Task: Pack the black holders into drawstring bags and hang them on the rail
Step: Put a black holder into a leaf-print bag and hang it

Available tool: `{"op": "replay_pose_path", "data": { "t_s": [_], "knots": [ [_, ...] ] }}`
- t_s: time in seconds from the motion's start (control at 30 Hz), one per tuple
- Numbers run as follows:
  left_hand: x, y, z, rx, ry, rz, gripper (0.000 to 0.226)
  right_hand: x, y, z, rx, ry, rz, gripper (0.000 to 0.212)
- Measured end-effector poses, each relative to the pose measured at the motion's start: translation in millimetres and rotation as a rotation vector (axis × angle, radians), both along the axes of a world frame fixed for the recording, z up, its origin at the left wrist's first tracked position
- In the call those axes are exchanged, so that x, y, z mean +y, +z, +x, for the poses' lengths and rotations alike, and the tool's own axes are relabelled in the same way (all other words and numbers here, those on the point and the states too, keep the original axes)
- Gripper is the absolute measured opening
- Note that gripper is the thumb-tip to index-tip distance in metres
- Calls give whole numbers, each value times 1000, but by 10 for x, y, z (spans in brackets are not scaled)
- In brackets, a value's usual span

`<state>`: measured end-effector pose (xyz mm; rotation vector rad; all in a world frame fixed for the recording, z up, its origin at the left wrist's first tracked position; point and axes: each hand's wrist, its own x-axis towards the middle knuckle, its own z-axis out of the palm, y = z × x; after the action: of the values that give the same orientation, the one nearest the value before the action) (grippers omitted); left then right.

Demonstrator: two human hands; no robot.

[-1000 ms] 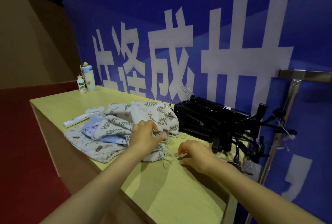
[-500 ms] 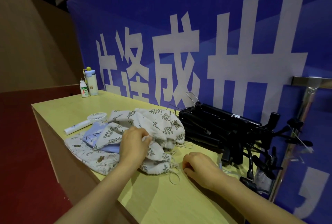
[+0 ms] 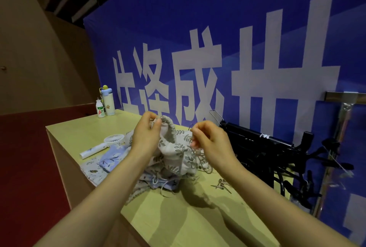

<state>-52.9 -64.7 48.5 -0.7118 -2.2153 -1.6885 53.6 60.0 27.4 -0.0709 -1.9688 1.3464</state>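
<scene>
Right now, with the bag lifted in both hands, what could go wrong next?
1. The left hand and right hand hold the leaf-print bag above the pile of bags; its loose cords may snag those below.
2. The gathered mouth looks nearly closed, so a black holder may not enter.
3. Small metal clips lie under the dangling cords and could be dragged.

Both forearms outstretched, left hand (image 3: 146,135) and right hand (image 3: 213,141) raised (fingertips pinched shut).
</scene>
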Motion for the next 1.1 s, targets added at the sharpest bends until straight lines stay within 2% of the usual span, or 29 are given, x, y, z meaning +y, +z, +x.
{"op": "replay_pose_path", "data": {
  "t_s": [0.07, 0.13, 0.23, 0.3, 0.4, 0.5, 0.57, 0.63, 0.7, 0.77, 0.87, 0.93, 1.03, 1.1],
  "knots": [
    [-22, 85, 5, 68, -34, -43, 11, -101, 133, -48, 70, -110, 101, 14],
    [-39, 151, -4, 101, -46, -49, 11, -149, 213, -105, 48, -143, 172, 13],
    [-26, 266, -15, 49, -21, -16, 13, -250, 186, -152, -216, 123, 199, 15],
    [21, 343, 8, -7, -50, -8, 13, -338, 100, -162, -337, 189, 347, 17],
    [80, 357, 95, -4, -178, -81, 10, -379, 39, -236, -255, 27, 448, 14],
    [41, 268, 133, 220, -248, -193, 4, -255, 20, -357, -195, -164, 478, 13],
    [-41, 245, 102, 376, -221, -330, 9, -137, -30, -427, -229, -208, 424, 8],
    [-110, 244, 73, 464, -225, -483, 25, -18, -81, -477, -250, -216, 285, 7],
    [-155, 248, 49, 474, -234, -577, 39, 93, -110, -498, -245, -199, 183, 9],
    [-171, 265, 42, 472, -210, -619, 36, 132, -113, -481, -232, -126, 64, 12],
    [-150, 288, 54, 451, -206, -638, 46, 39, -94, -453, -235, -9, 4, 14],
    [-120, 284, 80, 439, -236, -637, 48, -73, -93, -496, -286, -34, 140, 13],
    [-60, 284, 144, 483, -271, -644, 42, -206, -123, -684, -423, -151, 543, 11],
    [-3, 282, 163, 522, -263, -672, 42, -222, -137, -784, -475, -150, 583, 27]
  ]
}}
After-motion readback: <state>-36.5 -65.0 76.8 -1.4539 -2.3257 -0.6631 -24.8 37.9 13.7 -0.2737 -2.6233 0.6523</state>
